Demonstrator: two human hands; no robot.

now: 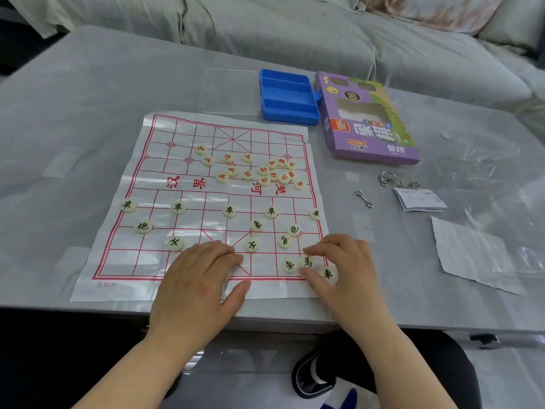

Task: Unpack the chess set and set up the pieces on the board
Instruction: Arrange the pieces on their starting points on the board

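A paper xiangqi board (pixel 165 178) with red lines lies flat on the grey table (pixel 73 113). The left hand (pixel 194 278) rests on the board's near edge, palm down, its fingers straight and relaxed, gripping nothing. The right hand (pixel 345 267) is at the near right corner, fingers curled, with thumb and forefinger pinching the black horse piece (pixel 306 262). That piece sits between two black chariot pieces (pixel 289 265), one on each side and just beside it.

Five black soldiers (pixel 178 207) stand in a row across the near half. Other black pieces lie scattered between that row and the hands. The red pieces (pixel 265 169) lie in a loose cluster on the far half, toward the right.

Beyond the board are a blue plastic tray (pixel 287 97), its clear lid (pixel 228 90) to the left, and a purple carton (pixel 368 122) to the right. Metal ring puzzles (pixel 386 178), a folded leaflet (pixel 418 199) and a sheet of paper (pixel 469 252) lie further right.
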